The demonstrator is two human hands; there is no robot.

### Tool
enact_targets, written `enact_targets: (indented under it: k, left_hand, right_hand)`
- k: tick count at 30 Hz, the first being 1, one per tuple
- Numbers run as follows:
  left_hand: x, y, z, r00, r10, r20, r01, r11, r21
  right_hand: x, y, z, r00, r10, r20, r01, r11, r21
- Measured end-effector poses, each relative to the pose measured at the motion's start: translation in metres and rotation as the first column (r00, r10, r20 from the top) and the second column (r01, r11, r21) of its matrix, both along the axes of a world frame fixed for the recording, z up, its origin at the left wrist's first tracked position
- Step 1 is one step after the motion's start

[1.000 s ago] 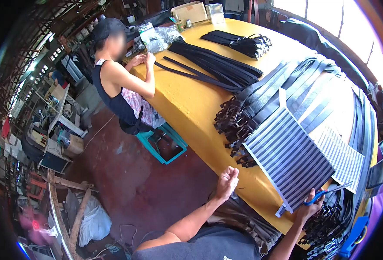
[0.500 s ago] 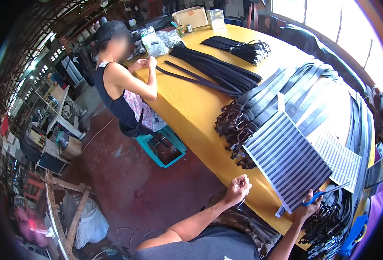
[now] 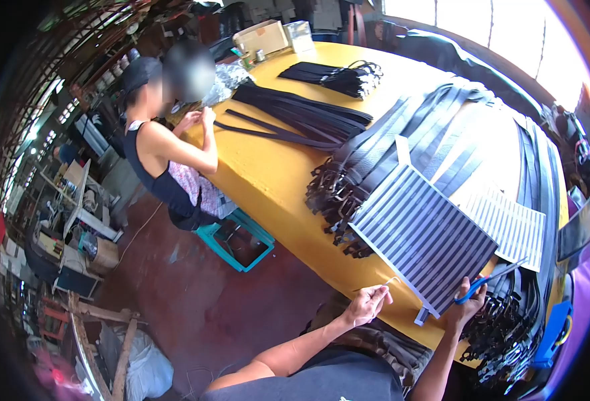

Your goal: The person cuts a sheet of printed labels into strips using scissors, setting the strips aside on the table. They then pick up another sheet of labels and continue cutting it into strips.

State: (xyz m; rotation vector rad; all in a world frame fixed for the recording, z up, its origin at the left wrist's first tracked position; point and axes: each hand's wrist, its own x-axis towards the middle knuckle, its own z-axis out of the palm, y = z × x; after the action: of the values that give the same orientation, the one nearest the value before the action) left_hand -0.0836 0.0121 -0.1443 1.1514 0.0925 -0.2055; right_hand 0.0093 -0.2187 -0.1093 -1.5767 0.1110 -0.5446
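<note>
My right hand [image 3: 468,307] is closed around scissors [image 3: 472,289] with blue handles, their blades pointing up and right. It is at the lower right edge of a sheet printed with dark and white stripes [image 3: 425,237]. Between the pinched fingers of my left hand [image 3: 367,306] is a thin pale strip [image 3: 391,281], just left of the sheet's lower edge. A second striped sheet [image 3: 516,230] lies partly behind the first. Under the sheets are black belts [image 3: 402,137] with dark buckles bunched at their ends.
A co-worker [image 3: 164,147] sits on a teal stool [image 3: 241,250] at the left side of the yellow table [image 3: 261,177]. Black straps [image 3: 301,113], a bundle with metal ends [image 3: 335,77] and a cardboard box [image 3: 261,37] lie further back. A blue tool [image 3: 554,334] is at far right.
My left hand has turned, and the thin strip now points up toward the sheet instead of hanging below. The scissors remain in my right hand. The view has shifted slightly right.
</note>
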Motion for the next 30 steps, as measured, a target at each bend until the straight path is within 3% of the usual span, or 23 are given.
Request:
enact_targets:
  k: [3,4,7,9,13,15,18,21,23,24,27,30]
  left_hand:
    - [0.002,-0.012,0.002,0.979,0.110,0.169,-0.148,0.962,0.229]
    - [0.000,-0.010,0.006,0.990,0.118,0.075,-0.131,0.971,0.199]
    - [0.009,0.013,0.002,0.937,0.162,0.309,-0.273,0.892,0.360]
    - [0.014,0.038,0.016,0.967,0.141,0.210,-0.190,0.954,0.233]
    - [0.052,0.095,0.042,0.844,0.495,0.208,-0.537,0.771,0.342]
    - [0.072,0.136,0.057,0.804,0.512,0.303,-0.594,0.670,0.445]
    - [0.100,0.188,0.080,0.778,0.468,0.421,-0.626,0.511,0.589]
    - [0.134,0.256,0.082,0.843,0.389,0.372,-0.520,0.405,0.752]
    - [0.147,0.271,0.080,0.824,0.466,0.322,-0.535,0.453,0.713]
    - [0.151,0.274,0.077,0.814,0.500,0.294,-0.542,0.476,0.693]
    - [0.143,0.269,0.054,0.742,0.429,0.515,-0.625,0.166,0.763]
    - [0.104,0.196,0.082,0.668,0.503,0.548,-0.699,0.172,0.694]
  right_hand:
    - [-0.001,-0.001,0.002,0.998,0.036,-0.042,-0.034,0.999,0.042]
    - [-0.002,0.002,0.007,0.999,0.031,-0.037,-0.030,0.999,0.030]
    - [-0.002,0.000,0.005,0.999,0.028,-0.034,-0.026,0.999,0.046]
    - [-0.001,-0.001,0.003,0.998,0.039,-0.052,-0.034,0.995,0.093]
    - [-0.002,0.000,0.012,0.996,0.054,-0.072,-0.046,0.993,0.111]
    - [-0.002,-0.001,0.012,0.995,0.053,-0.080,-0.045,0.994,0.097]
    - [-0.002,0.001,0.014,0.997,0.046,-0.068,-0.040,0.995,0.091]
    - [-0.002,0.000,0.013,0.997,0.038,-0.065,-0.034,0.997,0.072]
    - [-0.003,0.000,0.016,0.997,0.043,-0.071,-0.038,0.997,0.069]
    - [-0.004,0.001,0.018,0.997,0.038,-0.065,-0.034,0.998,0.060]
    - [-0.002,0.000,0.011,0.997,0.028,-0.073,-0.022,0.997,0.077]
    - [0.000,-0.004,0.010,0.998,0.024,-0.061,-0.015,0.991,0.135]
